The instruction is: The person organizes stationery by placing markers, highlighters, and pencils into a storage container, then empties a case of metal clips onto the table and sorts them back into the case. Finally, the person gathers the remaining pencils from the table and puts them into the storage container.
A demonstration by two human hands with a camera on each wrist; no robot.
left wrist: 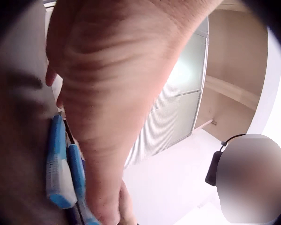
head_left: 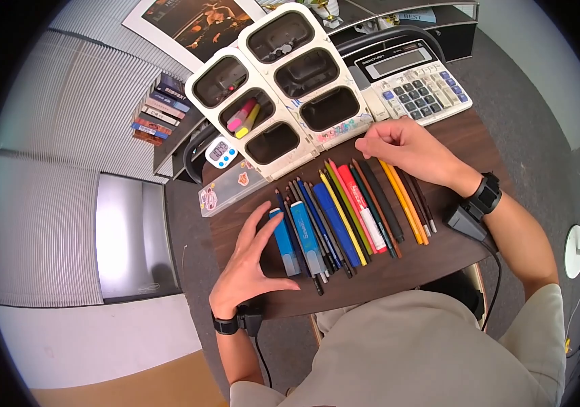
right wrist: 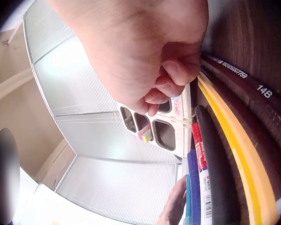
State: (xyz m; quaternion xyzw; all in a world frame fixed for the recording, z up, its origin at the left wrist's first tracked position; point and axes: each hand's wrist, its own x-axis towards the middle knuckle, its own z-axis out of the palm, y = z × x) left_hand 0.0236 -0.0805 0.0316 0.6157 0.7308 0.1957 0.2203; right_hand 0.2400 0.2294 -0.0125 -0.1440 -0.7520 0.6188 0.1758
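Head view: slim yellow pencils (head_left: 404,203), likely light and stiff, are best pinched mid-barrel; left fingers (head_left: 265,235) spread, right fingers (head_left: 386,129) curled.

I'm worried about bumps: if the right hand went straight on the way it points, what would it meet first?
The right hand would probably meet the white organizer, near its lower edge, though the hand's height is hard to judge.

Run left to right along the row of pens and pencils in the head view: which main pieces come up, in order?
Light-blue pen, second light-blue pen, thick dark-blue pen, red-and-white marker, thick black pen, yellow-orange pencils, dark pencils with pale ends.
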